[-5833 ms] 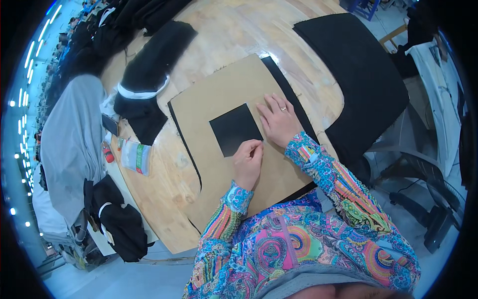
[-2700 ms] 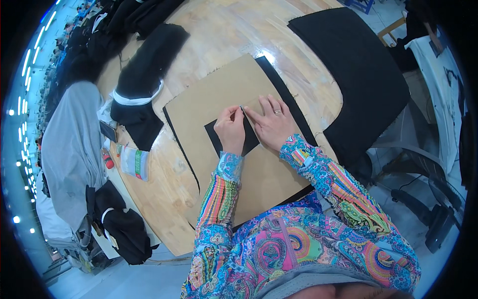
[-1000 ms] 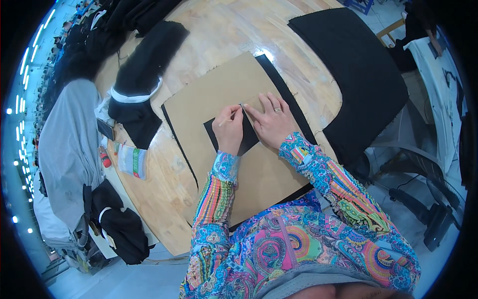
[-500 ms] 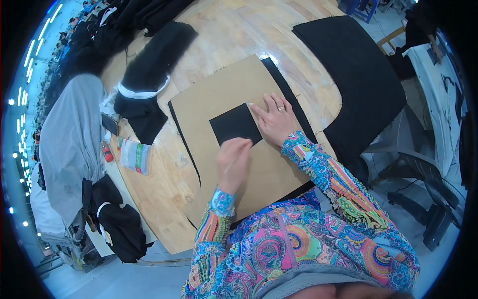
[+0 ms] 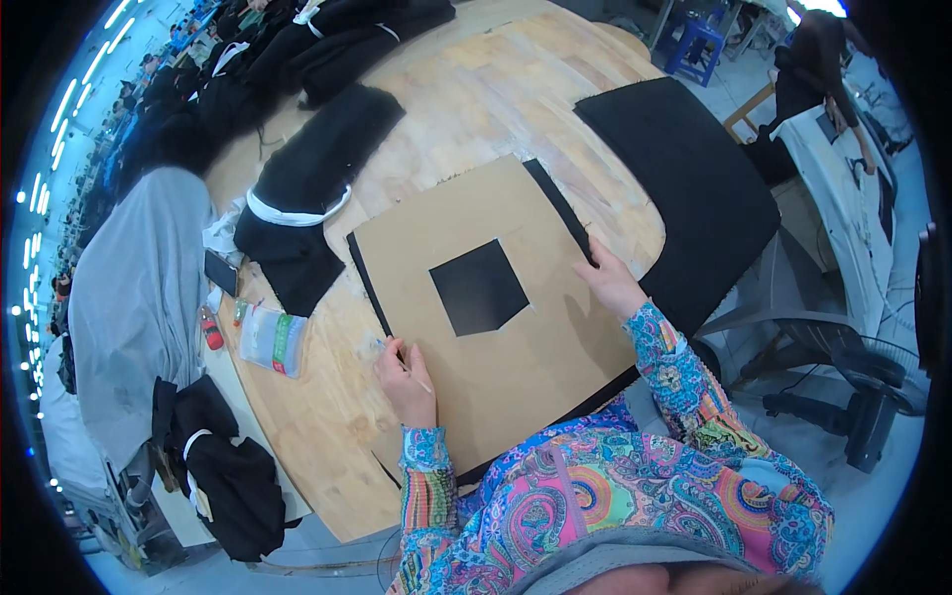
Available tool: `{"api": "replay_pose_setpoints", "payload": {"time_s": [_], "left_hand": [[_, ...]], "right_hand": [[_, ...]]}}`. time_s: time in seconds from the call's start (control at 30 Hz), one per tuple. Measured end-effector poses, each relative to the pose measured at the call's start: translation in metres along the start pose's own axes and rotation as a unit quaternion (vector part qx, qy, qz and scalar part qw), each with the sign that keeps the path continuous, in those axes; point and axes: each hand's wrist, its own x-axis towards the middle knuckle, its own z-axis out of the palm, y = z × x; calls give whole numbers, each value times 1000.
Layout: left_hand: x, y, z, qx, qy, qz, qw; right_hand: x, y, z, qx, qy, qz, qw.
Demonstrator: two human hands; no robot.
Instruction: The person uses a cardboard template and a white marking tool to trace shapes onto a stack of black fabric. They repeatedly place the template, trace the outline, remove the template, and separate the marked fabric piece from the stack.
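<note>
A tan cardboard template (image 5: 476,397) lies over a black fabric piece (image 5: 557,208), whose dark edges show along its sides. Black cloth shows through the four-sided cut-out in its middle, with faint pale lines at the corners. At the template's left edge my left hand (image 5: 407,385) is closed, its fingers curled round a thin pale stick, pen-like and hard to make out. My right hand (image 5: 613,283) pinches the right edge, thumb on top of the cardboard and fingers at the black cloth beside it.
Curved black fabric panels (image 5: 684,188) lie at the right. Left of the template are black cloth tied with a white band (image 5: 297,214), a phone (image 5: 221,271), a clear packet (image 5: 273,339) and a small red object (image 5: 210,328). A chair (image 5: 793,337) stands beside the wooden table (image 5: 466,99).
My left hand has moved from the cut-out to the template's left edge. My right hand has slid from beside the cut-out to the right edge and closed on it. The view has shifted slightly.
</note>
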Motion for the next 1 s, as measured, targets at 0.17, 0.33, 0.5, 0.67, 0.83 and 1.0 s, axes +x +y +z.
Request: {"api": "replay_pose_setpoints", "payload": {"time_s": [0.17, 0.33, 0.5, 0.67, 0.83, 1.0], "left_hand": [[-2, -13, -6, -87, -32, -93, 991], [2, -4, -8, -212, -50, -173, 961], [3, -16, -11, -221, -52, -172, 959], [5, -18, -6, -333, 13, -165, 928], [11, -25, -22, -458, -10, -208, 864], [22, -5, -57, -467, 79, -188, 860]], "right_hand": [[-18, -25, 3, -32, -18, -4, 999], [-16, -1, 1, -104, 85, -130, 982], [-35, -37, 6, 34, 56, -154, 986], [-71, -73, -8, -8, 18, -328, 944], [-73, -74, -17, 100, -11, -356, 929], [-69, -67, -12, 247, -47, -259, 933]]}}
